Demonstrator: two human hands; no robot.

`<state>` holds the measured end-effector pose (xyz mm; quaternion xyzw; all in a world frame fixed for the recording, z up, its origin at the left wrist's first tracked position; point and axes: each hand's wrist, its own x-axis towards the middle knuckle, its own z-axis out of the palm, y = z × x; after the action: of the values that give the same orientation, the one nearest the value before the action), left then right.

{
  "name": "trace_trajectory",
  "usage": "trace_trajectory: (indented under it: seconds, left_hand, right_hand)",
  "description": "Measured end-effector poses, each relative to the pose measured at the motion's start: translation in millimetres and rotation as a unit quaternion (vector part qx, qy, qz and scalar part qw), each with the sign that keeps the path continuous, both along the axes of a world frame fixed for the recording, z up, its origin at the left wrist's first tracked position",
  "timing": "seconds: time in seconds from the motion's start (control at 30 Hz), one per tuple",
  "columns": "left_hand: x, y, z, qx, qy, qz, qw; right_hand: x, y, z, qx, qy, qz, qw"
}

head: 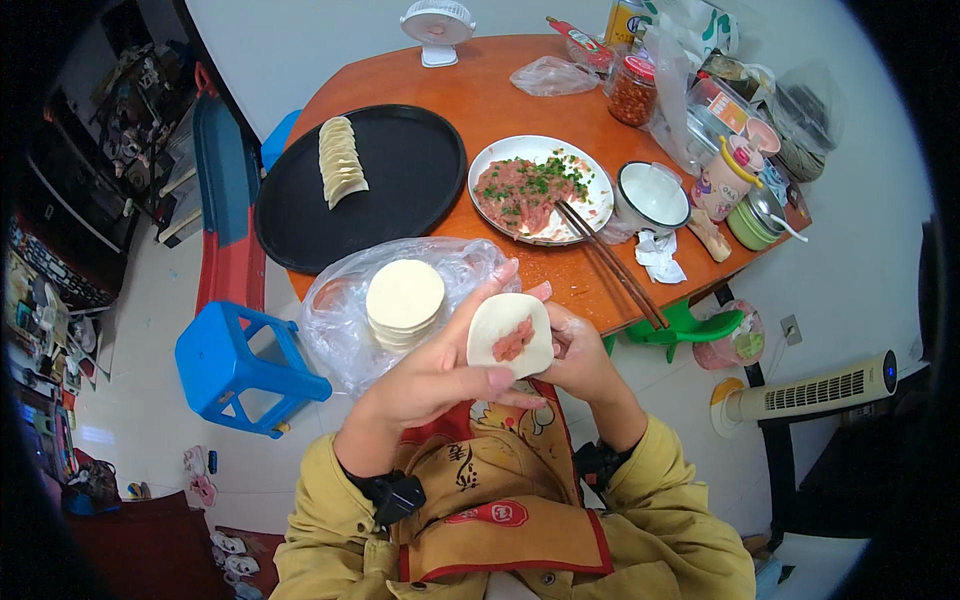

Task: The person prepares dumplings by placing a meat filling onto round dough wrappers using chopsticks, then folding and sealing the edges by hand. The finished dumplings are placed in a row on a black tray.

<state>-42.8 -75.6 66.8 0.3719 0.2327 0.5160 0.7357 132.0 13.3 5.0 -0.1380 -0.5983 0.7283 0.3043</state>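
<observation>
A round dumpling wrapper (487, 322) with a dab of pink minced meat (514, 341) on it lies across the fingers of my left hand (431, 375), the thumb resting on its near edge. My right hand (581, 349) touches the wrapper's right edge; some of its fingers are hidden behind the dough. Left of them, a stack of wrappers (405, 296) sits on a clear plastic bag (330, 315). Beyond my hands stands a white plate (600, 206) of minced meat with chopped green onion (525, 187). Wooden chopsticks (611, 262) lean on its rim.
A black oval tray (412, 165) holds a row of folded dumplings (341, 161). Right of the plate are an enamel bowl (652, 195), crumpled tissue (660, 257), a red-lidded jar (632, 94) and a pink bottle (724, 176). A blue stool (225, 367) and a tower fan (817, 390) flank me.
</observation>
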Motion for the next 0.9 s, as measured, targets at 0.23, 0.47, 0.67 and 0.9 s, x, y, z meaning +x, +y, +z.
trace_trajectory:
  seconds: [0.23,0.47,0.67,0.9]
  left_hand:
    - [1.3,-3.1,5.3,0.087,0.253,0.087,0.960]
    - [4.9,1.6,-13.2,0.130,0.270,0.228,0.926]
    - [9.7,0.2,-12.0,0.116,0.283,0.253,0.918]
    - [-1.0,-1.3,-26.1,0.105,0.338,0.244,0.903]
  right_hand:
    - [-1.1,-8.4,16.5,0.016,0.011,-0.076,0.997]
    - [-2.5,-14.9,12.3,0.118,0.017,-0.145,0.982]
    - [5.0,-8.9,5.9,0.166,-0.013,-0.157,0.974]
    - [6.1,-6.4,6.2,0.235,-0.019,-0.177,0.956]
